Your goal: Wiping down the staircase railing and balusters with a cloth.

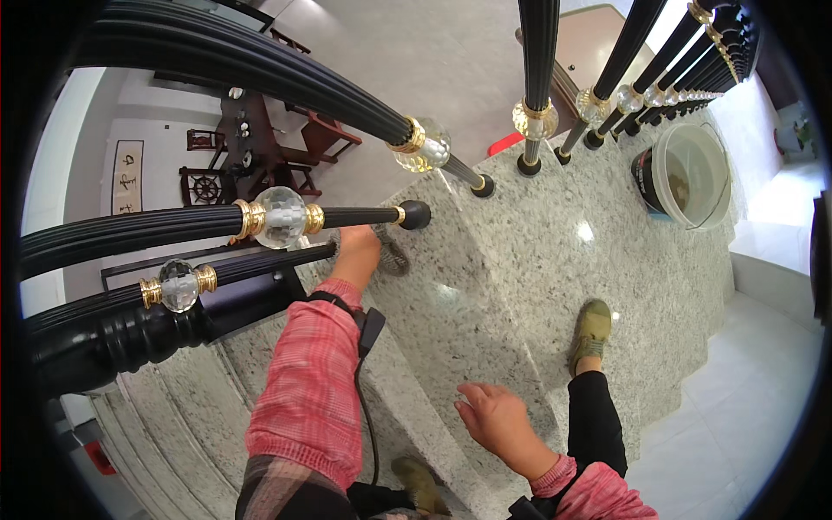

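Observation:
My left hand (358, 252) grips a dark grey cloth (392, 252) at the foot of a black fluted baluster, low on the granite stair. Some of the cloth hangs out past the fingers, and the fingers are partly hidden behind the hand. Right beside it, another black baluster (364, 216) with a gold collar and a faceted crystal ball (280, 218) meets the step. Over the speckled granite step (448, 312) my right hand (499, 424) hovers with nothing in it, thumb and index finger slightly apart.
A clear plastic bucket (692, 175) with a wire handle stands on a higher step to the right. Balusters (537, 71) line the stair edge. My shoe (593, 328) rests on a step. Steps descend at lower left; a dark table (250, 136) and chairs are on the floor below.

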The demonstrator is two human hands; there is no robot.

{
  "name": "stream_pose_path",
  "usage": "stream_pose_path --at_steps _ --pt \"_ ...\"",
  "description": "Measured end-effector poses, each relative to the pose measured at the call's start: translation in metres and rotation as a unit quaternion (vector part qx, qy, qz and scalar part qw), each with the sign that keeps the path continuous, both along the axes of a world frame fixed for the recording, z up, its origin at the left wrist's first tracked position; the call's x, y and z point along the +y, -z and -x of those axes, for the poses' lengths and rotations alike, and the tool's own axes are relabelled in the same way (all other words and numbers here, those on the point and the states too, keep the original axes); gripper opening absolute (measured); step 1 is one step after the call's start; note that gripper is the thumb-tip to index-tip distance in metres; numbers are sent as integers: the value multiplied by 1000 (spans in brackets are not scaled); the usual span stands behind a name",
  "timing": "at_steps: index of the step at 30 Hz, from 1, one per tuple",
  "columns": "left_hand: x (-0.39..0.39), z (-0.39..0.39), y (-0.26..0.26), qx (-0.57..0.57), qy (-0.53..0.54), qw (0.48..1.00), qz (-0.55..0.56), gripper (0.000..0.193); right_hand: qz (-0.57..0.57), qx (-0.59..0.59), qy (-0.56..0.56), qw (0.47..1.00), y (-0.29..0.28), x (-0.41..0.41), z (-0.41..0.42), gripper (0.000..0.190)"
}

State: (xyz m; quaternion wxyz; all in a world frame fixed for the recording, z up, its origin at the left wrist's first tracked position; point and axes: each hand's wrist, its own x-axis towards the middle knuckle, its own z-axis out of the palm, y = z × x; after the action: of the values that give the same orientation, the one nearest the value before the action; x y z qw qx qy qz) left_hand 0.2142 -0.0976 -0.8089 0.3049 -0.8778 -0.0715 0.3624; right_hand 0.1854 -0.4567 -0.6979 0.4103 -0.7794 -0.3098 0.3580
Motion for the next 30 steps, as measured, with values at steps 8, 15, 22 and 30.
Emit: stream_pose_path --at_steps 8,15,22,30 --pt "-45 73 -37 -150 -229 868 414 38 13 7 18 1000 -5 5 -12 21" --pt "-92 103 -198 -616 -544 52 567 42 14 -7 31 999 2 2 -24 22" --pt "-86 53 -283 -585 -196 176 767 56 38 -6 27 999 4 7 -27 21" --pt "-47 33 -278 -690 -149 561 433 32 35 -6 25 999 4 13 -31 20"
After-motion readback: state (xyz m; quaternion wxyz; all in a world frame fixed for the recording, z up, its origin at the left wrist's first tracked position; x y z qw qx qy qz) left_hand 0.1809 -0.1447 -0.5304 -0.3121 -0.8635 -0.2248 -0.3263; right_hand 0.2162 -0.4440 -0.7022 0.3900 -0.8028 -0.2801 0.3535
